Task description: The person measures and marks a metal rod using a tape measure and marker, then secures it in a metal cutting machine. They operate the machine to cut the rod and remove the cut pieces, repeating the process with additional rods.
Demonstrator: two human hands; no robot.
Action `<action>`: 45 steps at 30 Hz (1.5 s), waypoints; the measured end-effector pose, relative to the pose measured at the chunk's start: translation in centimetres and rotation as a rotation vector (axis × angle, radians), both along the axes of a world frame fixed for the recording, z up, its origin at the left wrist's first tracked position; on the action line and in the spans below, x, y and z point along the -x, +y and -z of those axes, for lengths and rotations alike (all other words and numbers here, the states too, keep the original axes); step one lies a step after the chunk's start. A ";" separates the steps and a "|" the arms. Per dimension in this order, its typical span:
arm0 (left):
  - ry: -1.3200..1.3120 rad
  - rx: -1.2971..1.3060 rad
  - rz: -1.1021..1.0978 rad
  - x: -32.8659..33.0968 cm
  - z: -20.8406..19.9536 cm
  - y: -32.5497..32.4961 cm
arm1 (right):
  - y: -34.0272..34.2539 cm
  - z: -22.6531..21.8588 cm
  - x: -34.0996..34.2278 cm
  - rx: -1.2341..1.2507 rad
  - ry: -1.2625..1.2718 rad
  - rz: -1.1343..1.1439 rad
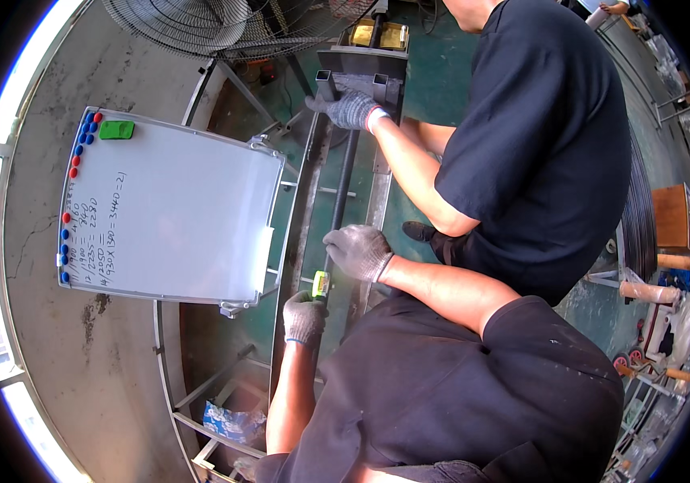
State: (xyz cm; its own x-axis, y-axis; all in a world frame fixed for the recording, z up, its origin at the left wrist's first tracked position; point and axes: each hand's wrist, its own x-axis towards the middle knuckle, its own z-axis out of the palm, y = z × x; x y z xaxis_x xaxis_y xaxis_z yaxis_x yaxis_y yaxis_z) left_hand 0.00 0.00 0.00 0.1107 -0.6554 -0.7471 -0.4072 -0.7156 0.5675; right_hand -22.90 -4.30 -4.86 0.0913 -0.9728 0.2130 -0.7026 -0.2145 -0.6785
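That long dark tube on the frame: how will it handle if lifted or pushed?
Probably stiff: the dark tube runs straight between gloved hands with no visible sag. Likely heavy for its width, since it looks like steel and a co-worker's hand is at the far end while the right hand rests on it nearer. If round, it may roll; its section is unclear.

The left hand (304, 316), gloved, is gripping a yellow-green tape measure (320, 283) against the dark steel tube (341, 187), while the gloved right hand (358, 251) is pressing on the tube just above it. Farther up the tube, a co-worker's gloved hand (350, 109) is resting at its far end, and a whiteboard (176, 209) is standing left of the tube.
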 end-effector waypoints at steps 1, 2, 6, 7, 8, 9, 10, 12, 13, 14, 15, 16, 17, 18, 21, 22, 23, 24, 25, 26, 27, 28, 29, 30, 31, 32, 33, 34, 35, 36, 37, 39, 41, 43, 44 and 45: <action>0.005 -0.002 -0.005 0.1 -0.1 -0.1 | 0.0 0.0 0.0 0.000 -0.001 -0.001; 0.011 -0.003 -0.009 0.1 -0.2 -0.1 | -0.1 0.0 0.1 0.000 -0.002 -0.001; 0.025 0.024 0.015 0.5 0.7 0.2 | 0.1 0.0 0.7 -0.017 0.016 -0.006; 0.027 0.031 0.012 0.4 0.8 0.3 | 0.1 -0.1 0.7 -0.020 0.017 -0.006; 0.029 0.037 0.009 0.4 0.9 0.3 | 0.2 -0.1 0.7 -0.023 0.018 -0.007; 0.032 0.037 0.006 0.3 1.0 0.3 | 0.1 -0.1 0.7 -0.020 0.017 -0.008; 0.036 0.036 0.003 0.2 1.0 0.3 | 0.1 -0.1 0.6 -0.017 0.016 -0.009; 0.039 0.032 0.007 0.0 1.1 0.3 | 0.1 0.0 0.5 -0.014 0.013 -0.010; 0.039 0.028 0.013 -0.2 1.1 0.3 | 0.1 0.0 0.5 -0.013 0.010 -0.010; 0.039 0.025 0.019 -0.3 1.1 0.3 | 0.1 0.1 0.4 -0.013 0.007 -0.010; 0.038 0.025 0.014 -0.3 1.2 0.3 | 0.1 0.1 0.4 -0.008 0.009 -0.008; 0.037 0.025 0.010 -0.3 1.3 0.3 | 0.1 0.2 0.3 -0.004 0.010 -0.007; 0.036 0.025 0.006 -0.3 1.4 0.2 | 0.1 0.2 0.3 0.001 0.012 -0.006; 0.039 0.023 0.007 -0.3 1.2 0.2 | 0.1 0.2 0.2 0.004 0.015 -0.003; 0.036 0.016 0.011 -0.3 0.7 0.1 | 0.1 0.2 0.1 0.013 0.020 0.002; 0.028 0.013 0.013 -0.2 0.4 0.0 | 0.1 0.2 0.1 0.015 0.019 0.003; 0.019 0.010 0.015 -0.2 0.3 0.0 | 0.1 0.2 0.0 0.018 0.018 0.003; 0.025 0.007 0.012 -0.2 0.5 0.1 | 0.1 0.2 0.0 0.029 0.015 0.005; 0.031 0.004 0.008 -0.4 0.8 0.1 | 0.1 0.3 -0.1 0.040 0.011 0.006; 0.037 0.002 0.005 -0.5 1.1 0.1 | 0.1 0.3 -0.1 0.051 0.008 0.007; 0.034 0.007 0.006 -0.5 1.1 0.2 | 0.1 0.3 -0.1 0.050 0.014 0.007; 0.032 0.013 0.007 -0.5 1.1 0.2 | 0.1 0.2 -0.2 0.050 0.021 0.006; 0.030 0.019 0.008 -0.4 1.1 0.1 | 0.0 0.2 -0.2 0.050 0.028 0.006; 0.017 0.019 0.020 -0.4 1.0 0.1 | 0.0 0.2 -0.2 0.066 0.018 0.004; 0.015 0.021 0.020 -0.5 1.0 0.1 | 0.0 0.3 -0.2 0.082 0.008 0.003; 0.014 0.022 0.020 -0.5 1.0 0.1 | -0.1 0.4 -0.2 0.098 -0.002 0.001; 0.013 0.022 0.019 -0.5 1.0 0.1 | -0.1 0.3 -0.2 0.088 0.007 0.004; 0.016 0.024 0.023 -0.6 1.1 0.2 | -0.1 0.2 -0.2 0.078 0.016 0.007; 0.004 0.023 0.029 -0.6 1.2 0.2 | -0.1 0.1 -0.3 0.068 0.025 0.009; -0.007 0.021 0.037 -0.4 1.0 0.1 | -0.1 0.1 -0.3 0.071 0.022 0.015; -0.018 0.019 0.043 -0.3 0.9 0.0 | -0.1 0.2 -0.2 0.074 0.020 0.020; -0.026 0.018 0.040 -0.2 0.9 0.1 | -0.2 0.3 -0.3 0.093 0.012 0.023; -0.009 0.014 0.021 -0.6 1.2 0.2 | -0.3 0.4 -0.6 0.122 0.001 0.020; -0.019 0.005 0.020 -0.4 0.9 0.2 | -0.3 0.2 -0.5 0.109 -0.008 0.012; -0.032 0.030 0.028 -0.3 0.9 0.2 | -0.3 0.2 -0.6 0.112 -0.022 0.008; -0.043 0.056 0.031 -0.3 1.1 0.3 | -0.4 0.1 -0.7 0.115 -0.032 0.000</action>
